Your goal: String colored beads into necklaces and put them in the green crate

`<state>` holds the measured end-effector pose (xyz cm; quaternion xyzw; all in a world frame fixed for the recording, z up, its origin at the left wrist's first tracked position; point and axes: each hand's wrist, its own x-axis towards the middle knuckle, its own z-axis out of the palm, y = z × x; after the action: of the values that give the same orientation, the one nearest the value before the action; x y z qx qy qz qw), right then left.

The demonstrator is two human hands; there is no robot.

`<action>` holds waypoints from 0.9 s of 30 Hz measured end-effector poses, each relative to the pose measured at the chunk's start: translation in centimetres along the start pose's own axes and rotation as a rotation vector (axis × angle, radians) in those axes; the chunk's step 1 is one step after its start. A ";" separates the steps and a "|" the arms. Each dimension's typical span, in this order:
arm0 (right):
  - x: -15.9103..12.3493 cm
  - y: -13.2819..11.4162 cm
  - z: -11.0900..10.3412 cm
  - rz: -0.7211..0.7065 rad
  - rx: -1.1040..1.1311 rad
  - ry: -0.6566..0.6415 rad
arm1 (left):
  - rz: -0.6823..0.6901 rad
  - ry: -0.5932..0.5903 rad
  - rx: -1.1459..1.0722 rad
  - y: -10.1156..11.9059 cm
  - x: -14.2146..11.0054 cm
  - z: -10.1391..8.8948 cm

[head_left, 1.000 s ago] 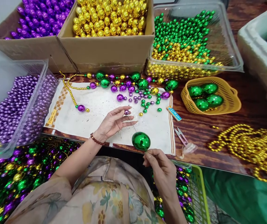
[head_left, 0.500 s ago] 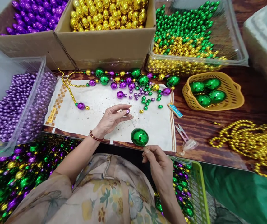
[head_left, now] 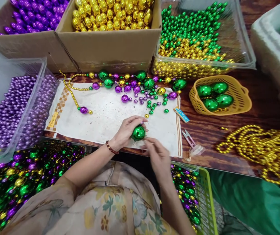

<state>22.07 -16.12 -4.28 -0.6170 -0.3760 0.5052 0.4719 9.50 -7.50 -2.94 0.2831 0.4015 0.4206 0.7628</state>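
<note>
My left hand (head_left: 126,130) curls round a large shiny green ball (head_left: 138,133) above the front edge of a white cloth (head_left: 100,117). My right hand (head_left: 155,155) sits just below and to the right of the ball, its fingers bunched near it; what they pinch is too small to make out. Loose purple, green and gold beads (head_left: 152,99) lie on the cloth beyond my hands. A half-strung strand of gold beads (head_left: 72,93) with larger balls runs along the cloth's far edge.
Cardboard boxes of purple balls (head_left: 32,16) and gold balls (head_left: 110,13) stand at the back. Clear tubs hold purple beads (head_left: 12,107) and green and gold beads (head_left: 193,42). A yellow basket (head_left: 242,101) holds green balls. Thread snips (head_left: 191,142) and gold strands (head_left: 259,151) lie right.
The green ball hung on a thin wire between my hands; now my left hand has closed over it and both hands have come together at the cloth's front edge.
</note>
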 end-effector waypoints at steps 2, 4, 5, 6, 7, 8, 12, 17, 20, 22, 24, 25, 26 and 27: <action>1.0 -0.6 -1.5 -0.090 -0.057 0.143 | -0.002 -0.147 0.199 0.1 0.1 0.3; 2.2 -1.3 -2.4 -0.146 -0.023 0.177 | 0.021 -0.295 0.415 0.2 0.0 0.7; 2.7 -1.7 -2.7 -0.159 0.032 0.175 | 0.037 -0.345 0.505 0.3 -0.1 0.9; 3.3 -2.0 -2.9 -0.165 0.110 0.187 | 0.049 -0.380 0.581 0.4 -0.2 1.0; 3.7 -2.3 -3.1 -0.171 0.203 0.226 | 0.051 -0.406 0.641 0.6 -0.3 1.1; 4.1 -2.6 -3.3 -0.180 0.297 0.286 | 0.044 -0.425 0.683 0.9 -0.4 1.1; 4.3 -3.0 -3.7 -0.160 0.476 0.346 | 0.024 -0.438 0.782 2.3 -0.5 1.0; 2.9 -3.0 -2.0 -0.103 0.391 0.162 | 0.101 -0.512 0.871 3.9 0.1 1.4; 3.1 -3.6 -2.9 -0.126 0.478 0.167 | 0.146 -0.608 0.895 5.4 0.7 0.9; 3.5 -4.2 -4.8 -0.098 0.539 0.164 | 0.205 -0.596 0.930 6.9 1.2 -0.4; 3.7 -4.5 -7.3 -0.080 0.560 0.191 | 0.254 -0.506 1.007 8.5 1.8 -2.3; 3.6 -4.5 -8.6 -0.082 0.554 0.219 | 0.262 -0.452 1.054 9.4 2.2 -3.6; 3.4 -4.3 -10.0 -0.097 0.533 0.263 | 0.262 -0.402 1.102 10.1 2.5 -4.9; 3.2 -4.0 -11.3 -0.125 0.496 0.320 | 0.261 -0.363 1.152 10.8 2.8 -6.3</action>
<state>33.82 -14.35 -0.80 -0.5305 -0.1992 0.4478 0.6916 0.56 0.78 1.06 0.7634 0.3900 0.1712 0.4856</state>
